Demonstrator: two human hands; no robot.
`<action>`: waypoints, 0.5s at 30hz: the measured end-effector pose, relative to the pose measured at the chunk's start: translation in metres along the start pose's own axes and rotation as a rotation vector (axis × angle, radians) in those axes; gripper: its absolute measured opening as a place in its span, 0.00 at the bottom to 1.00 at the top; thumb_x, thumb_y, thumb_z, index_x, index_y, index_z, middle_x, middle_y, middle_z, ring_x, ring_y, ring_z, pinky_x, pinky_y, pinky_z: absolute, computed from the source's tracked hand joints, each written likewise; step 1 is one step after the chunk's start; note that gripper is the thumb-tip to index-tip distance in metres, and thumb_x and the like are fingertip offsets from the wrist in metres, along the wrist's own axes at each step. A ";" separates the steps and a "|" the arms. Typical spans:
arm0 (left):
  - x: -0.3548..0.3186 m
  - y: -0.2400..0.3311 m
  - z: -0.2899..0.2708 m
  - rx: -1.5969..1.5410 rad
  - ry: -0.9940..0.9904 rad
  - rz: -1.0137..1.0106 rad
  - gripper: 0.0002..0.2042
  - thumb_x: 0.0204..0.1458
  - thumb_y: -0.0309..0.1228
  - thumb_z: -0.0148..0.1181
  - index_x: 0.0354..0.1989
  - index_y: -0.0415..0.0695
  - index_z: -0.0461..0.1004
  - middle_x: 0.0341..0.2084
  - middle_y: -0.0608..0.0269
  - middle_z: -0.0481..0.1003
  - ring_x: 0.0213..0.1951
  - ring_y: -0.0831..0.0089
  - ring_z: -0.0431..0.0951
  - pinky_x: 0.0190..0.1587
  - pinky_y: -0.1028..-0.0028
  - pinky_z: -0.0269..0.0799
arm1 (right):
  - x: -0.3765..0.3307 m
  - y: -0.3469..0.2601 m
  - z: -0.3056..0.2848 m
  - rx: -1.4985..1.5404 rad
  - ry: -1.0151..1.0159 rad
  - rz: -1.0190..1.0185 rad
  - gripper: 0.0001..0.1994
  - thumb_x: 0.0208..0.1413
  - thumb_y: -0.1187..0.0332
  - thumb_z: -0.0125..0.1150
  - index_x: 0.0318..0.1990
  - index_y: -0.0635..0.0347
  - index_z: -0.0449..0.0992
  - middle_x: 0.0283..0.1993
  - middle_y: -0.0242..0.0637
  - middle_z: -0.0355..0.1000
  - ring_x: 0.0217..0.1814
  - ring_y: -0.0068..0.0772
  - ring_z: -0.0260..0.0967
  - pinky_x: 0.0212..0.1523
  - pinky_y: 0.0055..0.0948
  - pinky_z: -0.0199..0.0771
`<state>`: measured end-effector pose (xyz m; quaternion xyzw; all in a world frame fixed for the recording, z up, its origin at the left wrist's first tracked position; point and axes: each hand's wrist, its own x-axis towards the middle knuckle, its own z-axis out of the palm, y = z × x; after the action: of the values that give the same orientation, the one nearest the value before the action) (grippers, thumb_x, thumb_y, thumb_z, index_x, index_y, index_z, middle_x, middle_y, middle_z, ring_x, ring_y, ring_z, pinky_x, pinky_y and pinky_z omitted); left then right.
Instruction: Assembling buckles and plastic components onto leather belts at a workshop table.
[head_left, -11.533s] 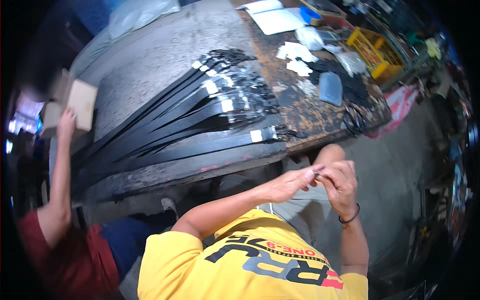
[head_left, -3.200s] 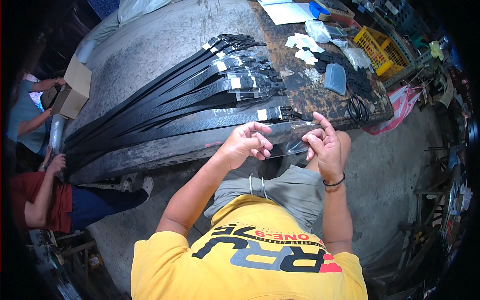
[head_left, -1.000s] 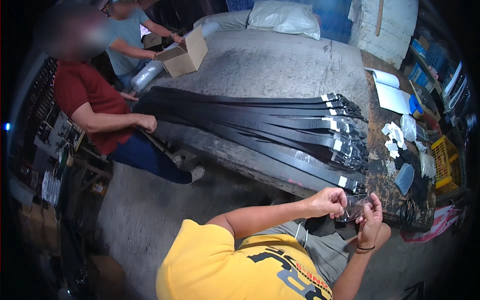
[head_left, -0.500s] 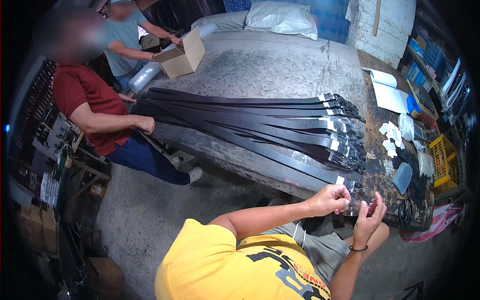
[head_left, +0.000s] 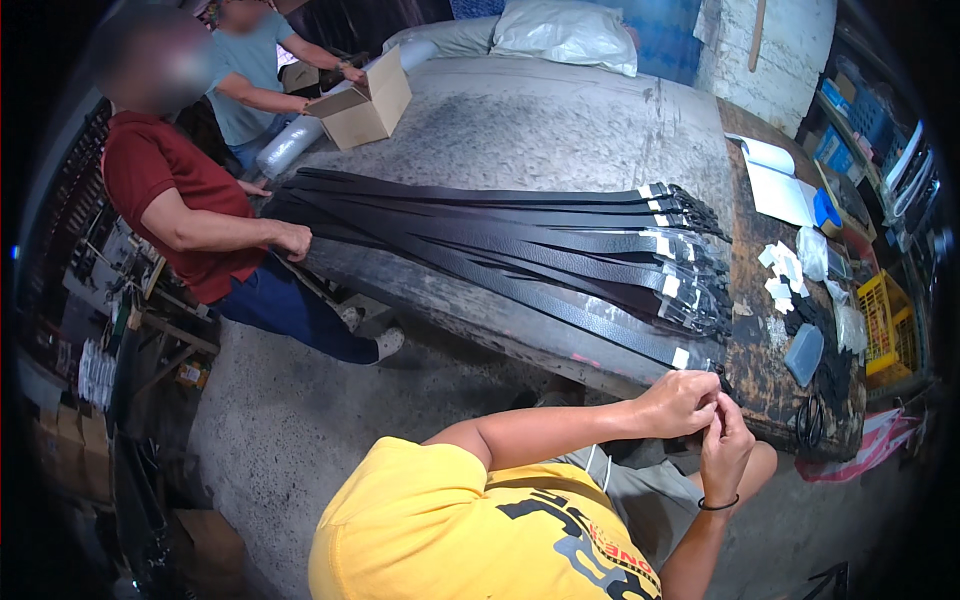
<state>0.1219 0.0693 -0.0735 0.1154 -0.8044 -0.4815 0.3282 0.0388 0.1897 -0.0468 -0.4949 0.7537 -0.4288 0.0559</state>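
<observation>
My left hand (head_left: 680,402) and my right hand (head_left: 727,440) meet at the near right edge of the table, their fingertips pinched together. What they pinch is hidden behind the fingers. Right beyond them lies the end of the nearest black leather belt (head_left: 560,308), with a white tag (head_left: 681,357) and a bit of clear plastic by its dark buckle end. Farther back, several more black belts (head_left: 480,213) fan out across the table, their buckle ends (head_left: 700,290) to the right with white tags and clear plastic covers.
Across the table's left end stands a person in red (head_left: 180,210), a fist beside the belts. Behind, another person (head_left: 250,85) holds an open cardboard box (head_left: 365,112). To the right lie white tags (head_left: 783,272), a grey-blue plastic box (head_left: 803,355), scissors (head_left: 810,420), a notebook (head_left: 778,190) and a yellow crate (head_left: 885,325).
My hands were apart with clear plastic between them; now they have come together. My right hand has moved left and its spread fingers have closed. The person in red has shifted slightly.
</observation>
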 end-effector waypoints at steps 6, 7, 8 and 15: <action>0.007 0.011 0.001 0.145 0.077 0.123 0.08 0.44 0.29 0.57 0.27 0.39 0.65 0.23 0.53 0.69 0.27 0.52 0.74 0.28 0.59 0.69 | 0.002 -0.003 0.015 -0.110 0.218 -0.124 0.13 0.54 0.80 0.53 0.48 0.64 0.69 0.40 0.45 0.73 0.39 0.46 0.73 0.39 0.34 0.73; 0.010 0.012 0.002 0.169 0.069 0.118 0.08 0.43 0.29 0.57 0.26 0.40 0.65 0.23 0.54 0.69 0.27 0.52 0.74 0.28 0.59 0.69 | 0.003 0.004 0.015 -0.112 0.218 -0.125 0.13 0.54 0.80 0.53 0.48 0.64 0.69 0.40 0.45 0.73 0.39 0.46 0.73 0.39 0.34 0.73; 0.011 0.012 0.002 0.193 0.063 0.112 0.08 0.43 0.29 0.57 0.25 0.40 0.64 0.22 0.54 0.68 0.26 0.52 0.74 0.28 0.59 0.70 | 0.003 0.012 0.013 -0.129 0.265 -0.066 0.11 0.54 0.80 0.53 0.46 0.64 0.69 0.40 0.45 0.72 0.39 0.46 0.73 0.39 0.35 0.72; 0.015 0.021 -0.002 0.215 0.123 0.166 0.09 0.40 0.29 0.58 0.25 0.39 0.64 0.30 0.52 0.66 0.31 0.53 0.73 0.31 0.61 0.71 | 0.008 0.018 0.013 -0.186 0.292 -0.325 0.09 0.55 0.70 0.57 0.38 0.63 0.65 0.41 0.49 0.68 0.41 0.51 0.68 0.40 0.40 0.69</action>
<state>0.1143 0.0716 -0.0486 0.1125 -0.8365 -0.3559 0.4013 0.0286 0.1778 -0.0653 -0.5453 0.7006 -0.4280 -0.1692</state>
